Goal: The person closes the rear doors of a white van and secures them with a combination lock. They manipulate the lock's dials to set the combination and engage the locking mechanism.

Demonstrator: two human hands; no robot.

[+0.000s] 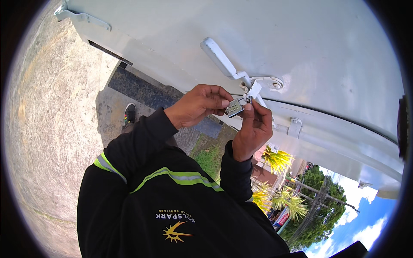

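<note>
A small silver padlock (235, 108) with rows of buttons or dials on its face is between my hands, just below the white latch handle (221, 60) of a large white metal door. My left hand (201, 104) pinches the padlock's body from the left, thumb and fingertips on its edge. My right hand (255, 129) closes on its other side, thumb near the shackle end. The shackle reaches up to the white hasp (254, 91) at the foot of the handle. Fingers partly cover it, so whether it is locked cannot be told.
The white metal door (318, 47) fills the upper right, with a hinge-like bracket (294, 127) on the panel below its seam. At the left lies sunlit concrete (51, 129); my shoe (130, 112) stands near a dark strip (142, 92). Plants (292, 202) and a utility pole (316, 206) are lower right.
</note>
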